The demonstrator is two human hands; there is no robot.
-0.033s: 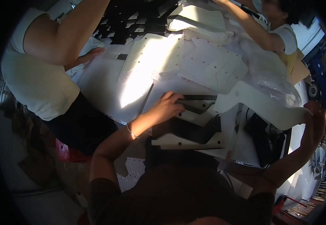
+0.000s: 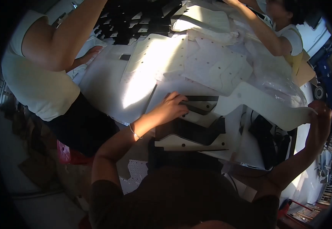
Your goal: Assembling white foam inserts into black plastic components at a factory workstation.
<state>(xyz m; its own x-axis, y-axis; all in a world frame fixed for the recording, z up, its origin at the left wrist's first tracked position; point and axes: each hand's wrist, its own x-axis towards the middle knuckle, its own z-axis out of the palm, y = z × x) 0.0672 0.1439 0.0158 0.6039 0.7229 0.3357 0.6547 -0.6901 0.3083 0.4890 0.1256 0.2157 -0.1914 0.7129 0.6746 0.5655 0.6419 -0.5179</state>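
At the middle of the white worktable (image 2: 108, 84), the left hand (image 2: 170, 107) lies palm down with its fingers (image 2: 179, 100) spread flat, pressing on a dark strip (image 2: 202, 98) that sits on a pale cut panel (image 2: 204, 119); it presses and pins the strip, closing around nothing. Toward three o'clock, the right hand (image 2: 320, 110) is raised at the table's edge, curled around the far end of a long white shaped piece (image 2: 265, 105) that runs from the strip out to that hand; how tightly it pinches cannot be told. Just below the left hand, at six o'clock from it, a black panel (image 2: 190, 131) rests on another pale piece. At ten o'clock a second person's hand (image 2: 91, 53) rests on the table, and at one o'clock a third person's arm (image 2: 261, 30) reaches over perforated white sheets (image 2: 211, 65). Nothing has visibly shifted from the earlier frame: both hands keep the same places and holds.
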